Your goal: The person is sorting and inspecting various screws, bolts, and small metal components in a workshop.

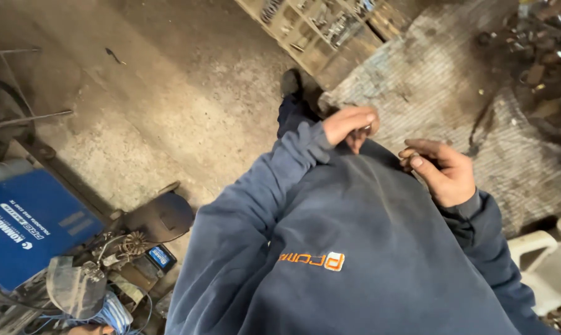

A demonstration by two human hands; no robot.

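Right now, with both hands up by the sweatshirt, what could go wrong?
The left hand pinches a small metal part; if it slips, it could vanish on the dusty floor. The right hand grips something mostly hidden, so its hold can't be judged. Clutter lies near the feet, a possible trip hazard.

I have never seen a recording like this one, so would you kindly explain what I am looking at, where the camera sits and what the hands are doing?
There is one picture, taken by a camera on a person's head, looking down over their dark blue sweatshirt to the concrete floor. No machine is at work, only two bare hands in front of the chest. The left hand pinches something small and shiny; what it is I cannot tell. The right hand is half curled, and whether it holds anything is unclear. Around the person lie a blue box, a dark welding mask, a wooden rack of metal parts, a grey mat and a white plastic can.
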